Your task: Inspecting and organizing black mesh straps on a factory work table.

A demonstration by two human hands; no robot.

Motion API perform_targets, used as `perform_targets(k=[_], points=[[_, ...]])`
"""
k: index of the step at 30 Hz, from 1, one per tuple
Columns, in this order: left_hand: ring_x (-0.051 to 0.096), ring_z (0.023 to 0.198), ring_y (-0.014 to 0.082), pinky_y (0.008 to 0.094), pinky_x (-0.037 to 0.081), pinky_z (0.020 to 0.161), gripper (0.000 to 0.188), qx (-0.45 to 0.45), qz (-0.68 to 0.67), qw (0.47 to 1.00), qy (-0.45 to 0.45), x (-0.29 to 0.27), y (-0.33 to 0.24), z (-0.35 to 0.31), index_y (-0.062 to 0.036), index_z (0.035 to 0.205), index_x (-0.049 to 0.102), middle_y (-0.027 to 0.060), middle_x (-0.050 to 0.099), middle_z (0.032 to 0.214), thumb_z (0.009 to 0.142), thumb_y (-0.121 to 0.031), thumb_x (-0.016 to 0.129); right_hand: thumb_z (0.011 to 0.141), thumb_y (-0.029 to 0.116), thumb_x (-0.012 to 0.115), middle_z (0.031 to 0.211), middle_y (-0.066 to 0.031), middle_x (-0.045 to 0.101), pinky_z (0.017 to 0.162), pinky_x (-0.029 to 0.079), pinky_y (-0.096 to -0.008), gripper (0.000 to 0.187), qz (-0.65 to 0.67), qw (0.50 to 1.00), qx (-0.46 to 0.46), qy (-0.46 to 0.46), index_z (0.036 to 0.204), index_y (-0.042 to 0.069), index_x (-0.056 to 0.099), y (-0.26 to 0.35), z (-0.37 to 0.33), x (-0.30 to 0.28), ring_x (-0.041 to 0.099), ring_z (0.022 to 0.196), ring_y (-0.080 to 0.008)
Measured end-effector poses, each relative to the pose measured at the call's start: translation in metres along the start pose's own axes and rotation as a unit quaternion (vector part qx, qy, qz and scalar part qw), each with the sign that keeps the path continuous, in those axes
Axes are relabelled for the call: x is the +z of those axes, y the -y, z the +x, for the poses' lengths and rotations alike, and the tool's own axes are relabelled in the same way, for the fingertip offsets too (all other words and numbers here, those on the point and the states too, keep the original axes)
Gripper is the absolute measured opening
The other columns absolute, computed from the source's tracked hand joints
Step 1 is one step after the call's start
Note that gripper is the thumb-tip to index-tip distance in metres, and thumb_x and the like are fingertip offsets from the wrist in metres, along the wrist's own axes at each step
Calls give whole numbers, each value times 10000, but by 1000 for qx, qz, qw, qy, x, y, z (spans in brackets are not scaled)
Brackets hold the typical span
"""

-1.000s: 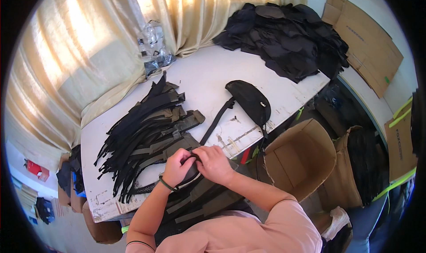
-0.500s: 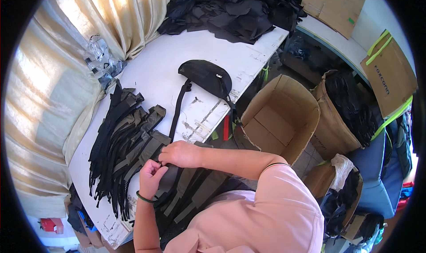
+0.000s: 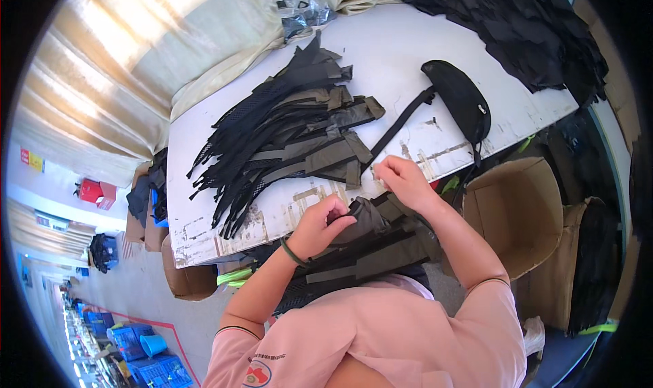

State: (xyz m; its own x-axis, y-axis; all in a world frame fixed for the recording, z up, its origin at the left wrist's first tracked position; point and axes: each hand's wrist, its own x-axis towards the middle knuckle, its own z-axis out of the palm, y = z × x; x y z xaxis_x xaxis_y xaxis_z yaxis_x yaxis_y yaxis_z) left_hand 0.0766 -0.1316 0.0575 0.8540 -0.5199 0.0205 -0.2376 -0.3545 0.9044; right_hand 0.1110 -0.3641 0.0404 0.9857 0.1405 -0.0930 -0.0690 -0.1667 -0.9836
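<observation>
My left hand, curled with thumb and fingers together, grips the edge of a dark grey fabric piece just off the table's front edge. My right hand is raised a little beyond it, fingers pinched. Whatever lies in that pinch is too small to make out. More black and grey fabric strips lie across my lap. Beyond my hands, a pile of black mesh strips with grey ends is fanned out on the table. A black waist bag with a long strap lies to its right.
The white table has a worn front edge. A heap of black fabric pieces covers its far right. An open cardboard box stands at the right, beside another box of dark material. Curtains hang behind the table.
The view has swung left, bringing more of the room into sight. My hands, close together before, are now apart, the right one farther out. The waist bag and strip pile appear unmoved on the table.
</observation>
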Motion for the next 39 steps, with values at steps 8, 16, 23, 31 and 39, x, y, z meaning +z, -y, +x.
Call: perform_targets(k=[8,16,23,31,39], points=[[445,675,62,229,419,603,169,-25,-56,998,19,-7,3,3,-30,876,523,-5,519,744,868,-112,670,903,140,624,750,18,560,638,428,-218,120,8,983,-42,179,894,22,604,7,-21,22,507,697,-58],[536,810,57,212,441,746,114,-78,-251,965,3,-21,6,0,-22,985,607,-30,600,887,879,-59,628,926,145,575,854,3,604,727,459,-236,137,206,955,31,210,963,20,618,8,-21,19,564,783,-90],[552,903,85,234,436,835,155,-27,-286,957,-33,-26,10,-1,1,1032,636,5,623,964,888,-15,580,859,165,680,1008,-43,629,839,472,-284,277,370,868,94,318,1072,27,571,4,-37,35,593,917,-129],[544,914,82,243,437,837,163,-56,-214,975,7,-30,-14,-4,-13,1033,642,21,620,999,886,-47,579,917,91,571,665,-6,539,564,445,-261,115,123,983,-4,137,1021,51,546,12,-38,35,513,582,-112],[561,758,69,236,472,715,241,-181,-209,960,-53,-28,4,-4,8,991,662,2,657,860,914,-217,620,912,98,589,674,8,497,545,405,-246,91,54,993,-71,-73,984,51,562,27,-30,17,457,592,-83]])
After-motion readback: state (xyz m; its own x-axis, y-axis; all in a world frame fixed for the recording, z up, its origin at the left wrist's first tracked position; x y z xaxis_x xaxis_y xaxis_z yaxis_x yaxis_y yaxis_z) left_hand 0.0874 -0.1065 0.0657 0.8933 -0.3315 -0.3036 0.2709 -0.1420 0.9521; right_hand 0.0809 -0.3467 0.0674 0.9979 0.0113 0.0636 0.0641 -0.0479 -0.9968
